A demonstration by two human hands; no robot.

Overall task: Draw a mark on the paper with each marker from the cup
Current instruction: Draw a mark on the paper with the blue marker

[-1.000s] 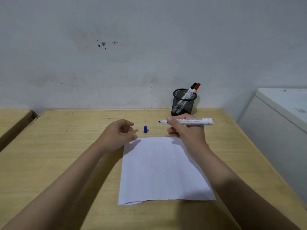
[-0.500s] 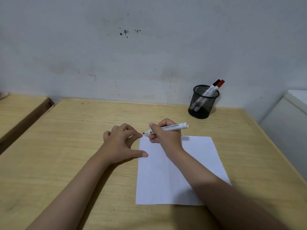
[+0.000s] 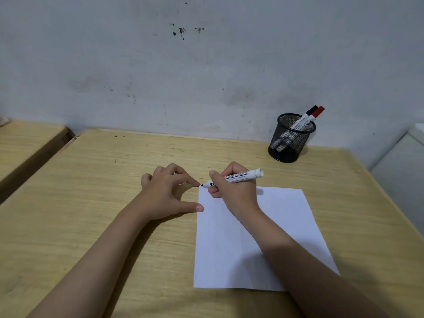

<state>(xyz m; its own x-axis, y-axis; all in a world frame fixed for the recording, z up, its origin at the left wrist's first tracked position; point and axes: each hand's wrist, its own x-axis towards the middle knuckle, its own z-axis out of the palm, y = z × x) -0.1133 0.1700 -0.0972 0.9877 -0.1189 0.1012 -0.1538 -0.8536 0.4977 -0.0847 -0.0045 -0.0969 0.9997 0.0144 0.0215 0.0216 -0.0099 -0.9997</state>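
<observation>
A blank white sheet of paper [image 3: 254, 237] lies on the wooden table [image 3: 91, 203]. My right hand [image 3: 236, 189] grips an uncapped white marker [image 3: 238, 176], its dark tip pointing left at the sheet's top left corner. My left hand [image 3: 167, 191] rests on the table just left of the sheet, fingers spread, thumb touching the paper's edge, index fingertip near the marker's tip. A black mesh cup [image 3: 290, 138] stands at the back right and holds two markers, one with a black cap [image 3: 311, 111] and one with a red cap [image 3: 319, 111]. The blue cap is hidden.
A stained grey wall rises right behind the table. A second wooden surface [image 3: 25, 138] sits to the left across a gap. A white cabinet [image 3: 403, 166] stands beside the table's right edge.
The view has swung left and down. My right hand lowered the marker to the paper's top left corner. My left hand spread beside the sheet and now covers the blue cap.
</observation>
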